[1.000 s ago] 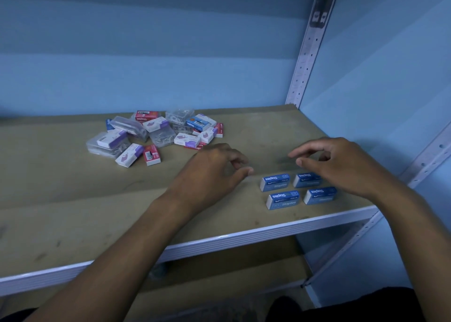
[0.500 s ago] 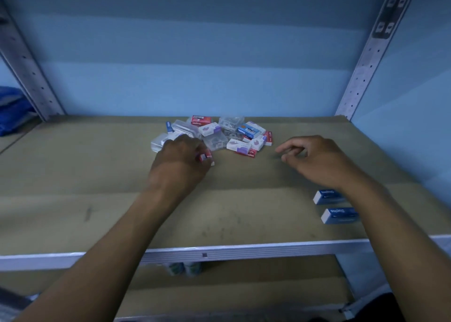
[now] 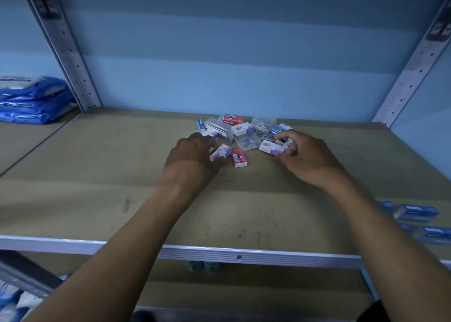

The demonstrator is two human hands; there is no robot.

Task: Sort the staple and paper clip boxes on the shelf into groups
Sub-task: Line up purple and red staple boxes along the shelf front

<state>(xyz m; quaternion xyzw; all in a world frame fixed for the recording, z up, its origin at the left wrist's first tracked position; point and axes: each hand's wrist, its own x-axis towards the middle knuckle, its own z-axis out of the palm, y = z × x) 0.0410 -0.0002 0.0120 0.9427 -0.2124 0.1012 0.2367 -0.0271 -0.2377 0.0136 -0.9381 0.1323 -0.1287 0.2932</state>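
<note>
Lying at the back centre of the shelf (image 3: pixel 102 199), the mixed pile (image 3: pixel 241 132) of small boxes is the work area. A white-and-purple box (image 3: pixel 220 152) lies under the left hand (image 3: pixel 192 158), whose curled fingers pinch it; its long axis runs from 7 to 1 o'clock. A red box (image 3: pixel 239 157) sits just beside it at 3 o'clock, untouched and nearer the left hand. The right hand (image 3: pixel 305 158) grips a second white-and-purple box (image 3: pixel 272 147) at its 10 o'clock. A farther red box (image 3: pixel 233 119) reads "Staples". Sorted blue boxes (image 3: pixel 415 213) lie well apart at 4 o'clock; their lettering is blurred.
</note>
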